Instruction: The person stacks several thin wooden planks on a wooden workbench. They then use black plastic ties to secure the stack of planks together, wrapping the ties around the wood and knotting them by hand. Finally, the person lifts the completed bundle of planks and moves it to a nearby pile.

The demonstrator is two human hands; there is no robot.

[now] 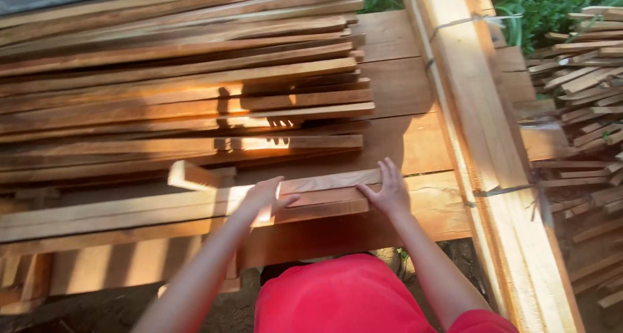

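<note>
Planks point(175, 86) are lying stacked across the left and middle of the view, long thin strips running roughly left to right, with patches of sunlight falling on their near edges. A short offcut point(191, 175) is sitting tilted on the nearer layer, just left of the hands. Below it, the bench point(415, 145) of wide boards is carrying the whole pile.

The left hand point(265, 197) is reaching in from the lower left and resting on the near strips point(130, 209), fingers curled down over their top edge, thumb pointing right; sunlight is washing it out, so I cannot tell whether it is actually gripping or only pressing. The right hand point(388, 191) is lying flat and open on the right end of the same strips, fingers spread and pointing away from the person, palm pressing down rather than closing round anything. The strips themselves are lying at the near edge of the bench, their right ends sitting under that palm.

A red shirt point(337, 297) is filling the bottom centre. To the right, a tied bundle point(480, 125) of pale timber is running diagonally from top to bottom, bound with wire in two places. Farther right, loose scraps point(584, 80) are lying heaped on the ground, with green plants point(545, 2) showing behind them.
</note>
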